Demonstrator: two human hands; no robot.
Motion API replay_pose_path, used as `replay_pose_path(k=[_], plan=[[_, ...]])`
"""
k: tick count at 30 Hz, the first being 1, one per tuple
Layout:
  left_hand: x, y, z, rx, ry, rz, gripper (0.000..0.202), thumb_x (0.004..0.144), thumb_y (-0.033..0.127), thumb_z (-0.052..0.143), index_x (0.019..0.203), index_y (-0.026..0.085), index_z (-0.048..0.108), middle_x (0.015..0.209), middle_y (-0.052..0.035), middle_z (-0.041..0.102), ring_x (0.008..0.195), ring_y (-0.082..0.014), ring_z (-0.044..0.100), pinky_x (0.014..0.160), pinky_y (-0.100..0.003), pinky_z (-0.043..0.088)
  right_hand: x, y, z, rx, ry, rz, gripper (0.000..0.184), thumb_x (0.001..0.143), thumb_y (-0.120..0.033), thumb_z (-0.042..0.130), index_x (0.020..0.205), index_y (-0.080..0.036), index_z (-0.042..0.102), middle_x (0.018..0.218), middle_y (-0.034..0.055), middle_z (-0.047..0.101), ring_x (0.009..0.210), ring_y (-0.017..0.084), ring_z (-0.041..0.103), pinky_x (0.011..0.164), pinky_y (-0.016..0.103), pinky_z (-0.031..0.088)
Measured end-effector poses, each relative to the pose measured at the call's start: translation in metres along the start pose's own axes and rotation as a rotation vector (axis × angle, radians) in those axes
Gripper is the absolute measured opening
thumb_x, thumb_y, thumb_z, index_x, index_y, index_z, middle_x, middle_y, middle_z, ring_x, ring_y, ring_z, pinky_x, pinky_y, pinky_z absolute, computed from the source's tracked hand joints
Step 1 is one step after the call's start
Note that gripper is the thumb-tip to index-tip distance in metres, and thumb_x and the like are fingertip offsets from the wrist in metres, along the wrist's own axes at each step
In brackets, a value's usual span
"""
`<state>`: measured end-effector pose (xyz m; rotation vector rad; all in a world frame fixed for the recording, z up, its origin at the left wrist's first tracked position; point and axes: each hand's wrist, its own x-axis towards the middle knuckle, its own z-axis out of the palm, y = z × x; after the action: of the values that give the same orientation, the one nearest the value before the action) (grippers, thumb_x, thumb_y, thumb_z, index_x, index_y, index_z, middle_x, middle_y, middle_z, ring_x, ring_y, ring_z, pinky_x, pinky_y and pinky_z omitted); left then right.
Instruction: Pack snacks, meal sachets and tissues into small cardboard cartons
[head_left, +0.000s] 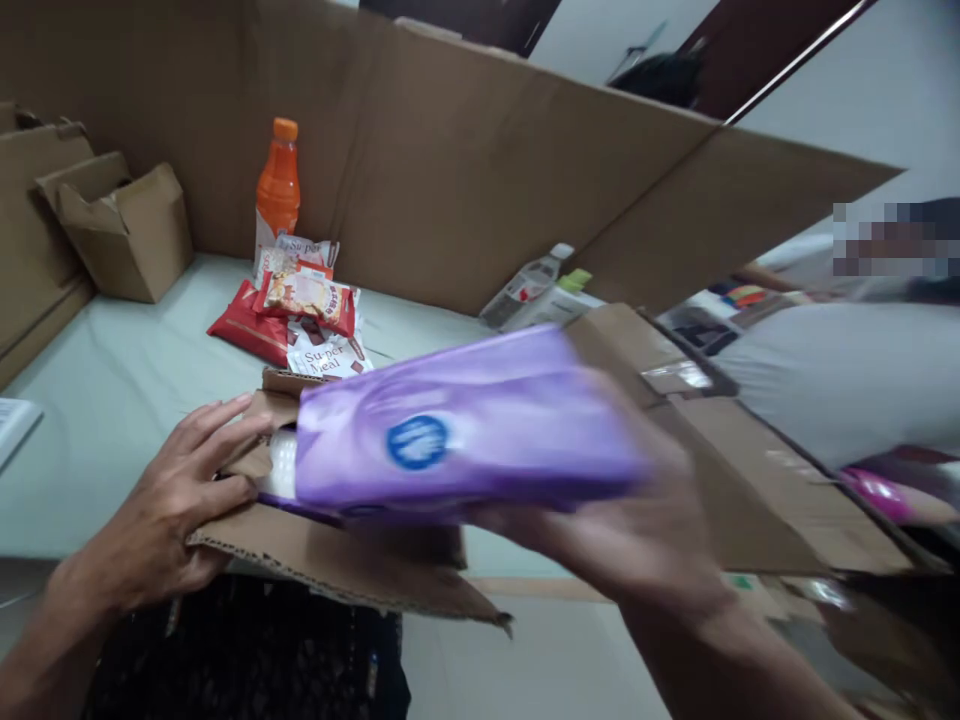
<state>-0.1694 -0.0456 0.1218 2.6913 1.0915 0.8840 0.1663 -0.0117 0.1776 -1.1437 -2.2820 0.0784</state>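
My right hand (637, 540) is closed round a purple plastic pack (457, 430) with a blue round logo, held slanting over an open cardboard box (330, 560); both are smeared by motion. My left hand (176, 500) rests on the box's left flap, fingers spread and flat, holding the flap down. The pack's left end lies over the box opening, where something white shows beneath it.
An orange drink bottle (277, 185), several red and white snack packets (300, 305) and a clear bottle (525, 285) lie on the pale green table (105, 400). Tall cardboard walls (465, 170) stand behind. A small open carton (124, 230) sits far left. Another person (832, 370) is at right.
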Motion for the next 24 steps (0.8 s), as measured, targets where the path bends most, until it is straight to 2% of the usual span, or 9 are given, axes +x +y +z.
replay_pose_path(k=[3, 6, 9, 12, 15, 17, 19, 21, 24], plan=[[-0.001, 0.002, 0.004, 0.016, 0.054, -0.006, 0.025, 0.082, 0.009, 0.062, 0.102, 0.021, 0.072, 0.157, -0.011, 0.051, 0.152, -0.0358, 0.038, 0.121, -0.058, 0.04, 0.006, -0.011, -0.003, -0.035, -0.062, -0.091, 0.056, 0.09, -0.05, 0.07, 0.137, -0.027, 0.053, 0.114, 0.0094, 0.075, 0.093, 0.03, 0.073, 0.073, 0.041, 0.058], [-0.003, 0.003, 0.009, 0.012, 0.079, -0.032, 0.02, 0.081, 0.008, 0.061, 0.094, 0.02, 0.071, 0.154, -0.0112, 0.054, 0.152, -0.0346, 0.038, 0.121, -0.058, 0.042, 0.011, -0.017, -0.013, -0.208, -0.114, -0.179, 0.045, 0.09, -0.044, 0.068, 0.13, -0.024, 0.057, 0.112, 0.0108, 0.076, 0.095, 0.032, 0.071, 0.078, 0.043, 0.052], [-0.004, 0.003, 0.012, 0.013, 0.072, -0.034, 0.023, 0.081, 0.007, 0.058, 0.094, 0.02, 0.071, 0.153, -0.0122, 0.054, 0.153, -0.0338, 0.037, 0.121, -0.059, 0.041, 0.015, -0.026, -0.015, -0.396, -0.247, -0.219, 0.036, 0.087, -0.045, 0.07, 0.114, -0.022, 0.062, 0.094, 0.009, 0.075, 0.08, 0.03, 0.068, 0.072, 0.041, 0.045], [-0.004, 0.003, 0.012, 0.005, 0.076, -0.036, 0.024, 0.081, 0.007, 0.058, 0.096, 0.019, 0.072, 0.154, -0.0129, 0.054, 0.152, -0.0346, 0.038, 0.119, -0.059, 0.043, 0.022, -0.035, 0.0, -0.51, -0.426, -0.207, 0.034, 0.082, -0.045, 0.076, 0.102, -0.02, 0.064, 0.088, 0.0099, 0.073, 0.076, 0.029, 0.066, 0.071, 0.041, 0.043], [-0.003, 0.003, 0.011, 0.001, 0.093, -0.049, 0.025, 0.079, 0.007, 0.061, 0.097, 0.02, 0.073, 0.155, -0.0122, 0.054, 0.15, -0.0353, 0.04, 0.118, -0.059, 0.044, 0.026, -0.036, 0.025, -0.528, -0.557, -0.163, 0.041, 0.083, -0.042, 0.076, 0.112, -0.014, 0.065, 0.097, 0.0145, 0.075, 0.087, 0.032, 0.068, 0.077, 0.043, 0.045], [-0.002, 0.002, 0.01, -0.002, 0.093, -0.044, 0.024, 0.08, 0.007, 0.061, 0.096, 0.02, 0.073, 0.154, -0.0132, 0.055, 0.15, -0.0351, 0.042, 0.117, -0.059, 0.045, 0.024, -0.033, 0.034, -0.488, -0.605, -0.176, 0.046, 0.087, -0.042, 0.073, 0.12, -0.011, 0.065, 0.1, 0.0165, 0.076, 0.09, 0.033, 0.069, 0.081, 0.044, 0.046], [-0.002, 0.002, 0.009, -0.01, 0.083, -0.025, 0.023, 0.082, 0.006, 0.061, 0.097, 0.02, 0.071, 0.153, -0.0142, 0.055, 0.149, -0.0342, 0.044, 0.116, -0.058, 0.047, 0.02, -0.028, 0.032, -0.429, -0.609, -0.213, 0.038, 0.093, -0.041, 0.068, 0.118, -0.012, 0.067, 0.102, 0.0167, 0.076, 0.091, 0.033, 0.07, 0.083, 0.046, 0.048], [-0.003, 0.001, 0.009, -0.027, 0.09, -0.002, 0.024, 0.084, 0.006, 0.06, 0.101, 0.02, 0.07, 0.154, -0.0145, 0.053, 0.147, -0.0337, 0.046, 0.115, -0.057, 0.048, 0.015, -0.024, 0.021, -0.356, -0.546, -0.239, 0.024, 0.097, -0.035, 0.062, 0.111, -0.016, 0.07, 0.107, 0.0153, 0.077, 0.093, 0.031, 0.071, 0.085, 0.047, 0.05], [-0.009, 0.003, 0.008, -0.08, 0.104, -0.008, 0.034, 0.087, 0.005, 0.059, 0.115, 0.022, 0.068, 0.163, -0.0112, 0.043, 0.147, -0.0323, 0.047, 0.117, -0.053, 0.048, 0.002, -0.018, -0.002, -0.216, -0.257, -0.207, 0.019, 0.1, -0.025, 0.057, 0.113, -0.022, 0.071, 0.11, 0.01, 0.079, 0.095, 0.027, 0.073, 0.085, 0.045, 0.053]])
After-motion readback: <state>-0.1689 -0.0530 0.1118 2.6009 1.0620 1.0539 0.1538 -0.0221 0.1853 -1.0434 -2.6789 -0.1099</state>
